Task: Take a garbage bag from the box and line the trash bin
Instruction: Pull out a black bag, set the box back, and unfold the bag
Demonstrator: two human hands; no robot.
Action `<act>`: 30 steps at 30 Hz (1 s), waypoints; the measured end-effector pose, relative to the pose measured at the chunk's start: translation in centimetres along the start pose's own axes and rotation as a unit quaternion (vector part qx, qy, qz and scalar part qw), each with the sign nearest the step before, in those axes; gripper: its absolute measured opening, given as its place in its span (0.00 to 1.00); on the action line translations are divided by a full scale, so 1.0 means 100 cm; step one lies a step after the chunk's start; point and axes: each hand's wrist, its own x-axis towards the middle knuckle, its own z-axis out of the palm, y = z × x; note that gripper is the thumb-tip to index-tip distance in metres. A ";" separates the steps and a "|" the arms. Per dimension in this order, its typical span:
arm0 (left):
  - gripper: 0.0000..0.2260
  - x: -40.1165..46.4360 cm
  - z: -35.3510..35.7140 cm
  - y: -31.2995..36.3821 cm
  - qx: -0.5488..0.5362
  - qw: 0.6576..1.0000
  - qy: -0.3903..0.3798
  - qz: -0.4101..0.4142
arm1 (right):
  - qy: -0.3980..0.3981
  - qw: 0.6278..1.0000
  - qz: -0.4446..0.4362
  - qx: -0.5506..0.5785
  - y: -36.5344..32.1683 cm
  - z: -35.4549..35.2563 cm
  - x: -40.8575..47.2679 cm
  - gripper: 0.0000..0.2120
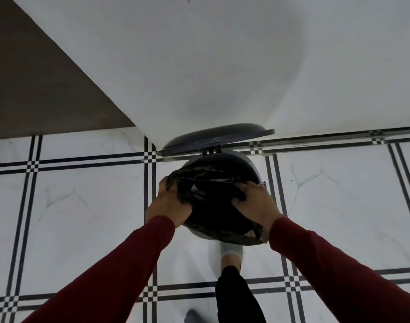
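Observation:
A round grey trash bin stands on the floor against a white wall, its lid tipped up and open. A black garbage bag sits in the bin's mouth, with its edge folded over the near rim. My left hand grips the bag's bunched edge at the bin's left side. My right hand grips the bag's edge at the right side. Both arms wear dark red sleeves. No box is in view.
The white wall rises right behind the bin, with a brown panel to the left. The floor is white marble tile with black checked lines. My foot in a grey sock is just below the bin.

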 end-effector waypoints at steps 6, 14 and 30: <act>0.32 0.037 0.002 0.003 0.035 0.996 0.061 0.063 | 0.169 0.982 -0.038 -0.073 0.003 -0.008 0.030 0.28; 0.33 0.087 -0.009 -0.003 0.064 0.998 -0.003 0.026 | 0.129 0.983 -0.064 -0.114 0.019 -0.035 0.095 0.27; 0.20 0.063 0.016 -0.037 -0.294 0.951 0.057 -0.079 | 0.060 0.858 0.185 0.475 0.070 -0.036 0.081 0.15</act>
